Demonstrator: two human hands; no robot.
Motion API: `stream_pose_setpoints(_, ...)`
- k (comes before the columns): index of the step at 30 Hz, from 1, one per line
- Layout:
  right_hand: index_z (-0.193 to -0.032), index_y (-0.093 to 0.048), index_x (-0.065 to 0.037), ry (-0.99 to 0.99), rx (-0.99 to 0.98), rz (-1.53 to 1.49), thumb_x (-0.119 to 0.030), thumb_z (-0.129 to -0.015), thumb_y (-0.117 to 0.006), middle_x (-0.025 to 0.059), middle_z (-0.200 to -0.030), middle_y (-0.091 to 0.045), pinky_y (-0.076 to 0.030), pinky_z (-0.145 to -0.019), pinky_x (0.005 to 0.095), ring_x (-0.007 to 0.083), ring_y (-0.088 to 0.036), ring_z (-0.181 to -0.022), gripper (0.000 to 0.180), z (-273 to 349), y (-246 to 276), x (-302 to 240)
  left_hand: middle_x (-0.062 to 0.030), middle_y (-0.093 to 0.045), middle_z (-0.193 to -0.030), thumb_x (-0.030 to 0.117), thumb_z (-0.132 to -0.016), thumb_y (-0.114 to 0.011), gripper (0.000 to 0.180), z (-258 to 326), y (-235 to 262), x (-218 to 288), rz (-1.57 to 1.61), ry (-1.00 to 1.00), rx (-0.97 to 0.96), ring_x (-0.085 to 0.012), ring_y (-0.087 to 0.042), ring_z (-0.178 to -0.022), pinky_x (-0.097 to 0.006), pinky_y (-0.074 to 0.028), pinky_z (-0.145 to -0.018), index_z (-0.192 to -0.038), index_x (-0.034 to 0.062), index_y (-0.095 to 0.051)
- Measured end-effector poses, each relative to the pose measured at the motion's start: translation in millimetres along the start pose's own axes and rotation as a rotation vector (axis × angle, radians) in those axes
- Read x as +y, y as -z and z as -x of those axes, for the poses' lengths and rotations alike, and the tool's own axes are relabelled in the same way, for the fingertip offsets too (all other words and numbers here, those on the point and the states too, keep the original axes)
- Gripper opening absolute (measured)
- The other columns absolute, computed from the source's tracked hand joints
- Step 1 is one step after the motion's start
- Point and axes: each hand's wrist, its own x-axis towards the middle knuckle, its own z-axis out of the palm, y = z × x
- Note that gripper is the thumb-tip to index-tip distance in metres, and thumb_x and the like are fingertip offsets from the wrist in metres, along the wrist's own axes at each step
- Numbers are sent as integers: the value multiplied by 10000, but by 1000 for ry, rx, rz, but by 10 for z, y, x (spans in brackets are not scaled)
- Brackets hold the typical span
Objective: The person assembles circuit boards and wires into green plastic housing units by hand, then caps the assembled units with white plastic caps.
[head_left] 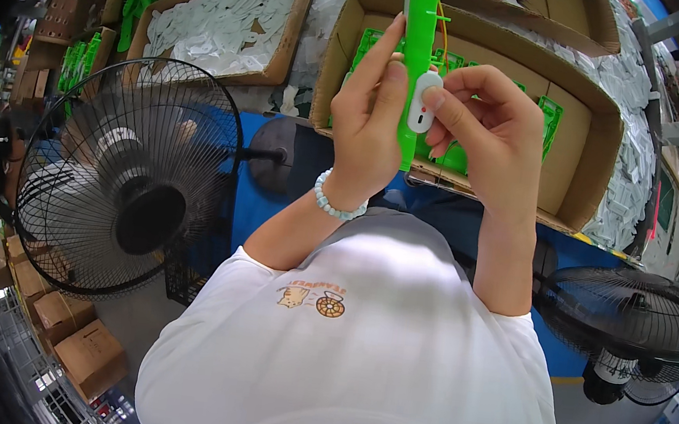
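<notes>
While a black standing fan (135, 187) is sitting well off to the left hand's outer side, a green plastic handle (416, 60) is being held upright, clamped by the left hand (367, 122). A white oval button piece (423, 104) is being pinched against it by the closed right hand (485, 132). Judged light, stiff and smooth, it is best gripped along its narrow sides. Beyond the hands, a cardboard box (595, 133) is holding more green parts.
</notes>
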Motion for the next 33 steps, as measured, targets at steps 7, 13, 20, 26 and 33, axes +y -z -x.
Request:
stream_pose_setpoints(7,-890,-617,46,-14,-16,49,-47,-854,-698,68,-706,-653,-499,-491,218,90,-619,-554,128,-1,78,-43,-79,-664,-1022,118,-1044,-365,406,44,-26,-68,-162,-42,-43,-62,-596,-755,-211,-512,-647,-1438,44,-432)
stream_pose_setpoints(13,-862,-605,48,-23,-39,48,-23,-842,-692,74,-695,-646,-504,-483,235,105,-625,-553,114,-92,128,113,-21,-633,-908,135,-1044,-389,409,15,5,-82,-519,-96,-79,-38,-534,-675,-199,-457,-559,-1444,64,-434)
stream_pose_setpoints(20,-961,-647,39,142,39,91,-17,-841,-679,93,-780,-648,-509,-562,248,120,-636,-621,135,29,1,71,-99,-639,-1035,180,-1016,-482,505,-80,55,-35,155,156,-127,-112,-612,-830,-248,-515,-676,-1476,50,-319)
stream_pose_setpoints(26,-1037,-664,18,597,255,604,-57,-773,-755,123,-938,-635,-509,-665,303,215,-628,-783,289,247,-107,-40,-233,-531,-1270,309,-962,-577,611,-146,75,51,772,76,-204,-357,-561,-1166,-471,-484,-984,-1468,99,-307)
stream_pose_setpoints(33,-1142,-633,30,666,191,755,-116,-677,-825,150,-1098,-589,-502,-744,364,303,-577,-947,524,277,-126,-30,-237,-525,-1296,346,-908,-650,703,-128,61,95,722,-31,-283,-368,-541,-1216,-485,-438,-1048,-1450,39,-324)
